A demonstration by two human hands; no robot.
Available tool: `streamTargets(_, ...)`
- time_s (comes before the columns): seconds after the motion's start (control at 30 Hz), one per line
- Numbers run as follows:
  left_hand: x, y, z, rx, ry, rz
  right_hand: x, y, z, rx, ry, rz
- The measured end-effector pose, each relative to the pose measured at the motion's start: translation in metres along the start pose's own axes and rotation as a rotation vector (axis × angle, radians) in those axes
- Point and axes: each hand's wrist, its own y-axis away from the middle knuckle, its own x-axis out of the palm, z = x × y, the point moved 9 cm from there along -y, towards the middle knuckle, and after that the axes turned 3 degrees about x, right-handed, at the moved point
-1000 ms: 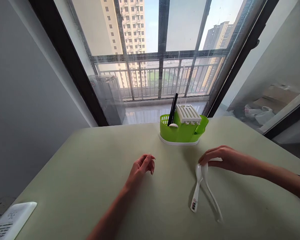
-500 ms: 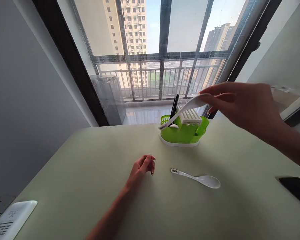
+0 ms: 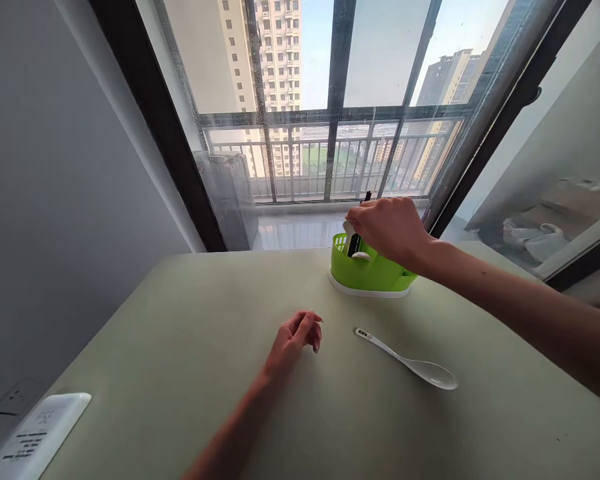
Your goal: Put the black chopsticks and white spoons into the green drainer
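My right hand (image 3: 387, 227) is closed on a white spoon (image 3: 349, 229), at the left end of a green utensil holder (image 3: 363, 275) with a white base. Only a small part of this spoon shows; the rest is hidden by the fingers and the holder's wall. Black chopsticks (image 3: 355, 245) stand in the holder, and another white spoon part (image 3: 361, 256) shows at its front rim. My left hand (image 3: 300, 331) rests on the table, holding nothing, its fingers loosely curled and slightly apart. To its right a white spoon (image 3: 410, 363) lies flat, bowl toward the lower right.
The pale green table (image 3: 205, 347) reaches up to a glass window with dark frames (image 3: 333, 127). A white device with printed markings (image 3: 43, 433) lies at the left edge. A wall socket (image 3: 17, 397) is beside it. White bags (image 3: 535, 237) show beyond the table at right.
My right hand has moved left and down with the spoon, from above the holder's right side to its left compartment. The hand now covers the white slotted top. My left hand stays on the table.
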Motion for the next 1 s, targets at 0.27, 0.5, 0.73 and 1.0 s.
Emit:
streamTargets(0.27,0.000,0.001,-0.002,0.002,0.002,-0.007,0.031,-0.004,0.026,0.027,0.071,0.168)
streamTargets(0.5,0.002,0.000,-0.003,-0.011,0.030,-0.031,0.030,0.009,0.036,-0.010,0.024,0.121)
streamTargets(0.73,0.002,0.000,-0.004,-0.011,0.026,-0.026,0.008,0.050,0.034,-0.255,-0.103,-0.154)
streamTargets(1.0,0.001,0.001,-0.003,-0.004,0.015,-0.023,0.054,0.133,0.039,-0.399,-0.184,0.257)
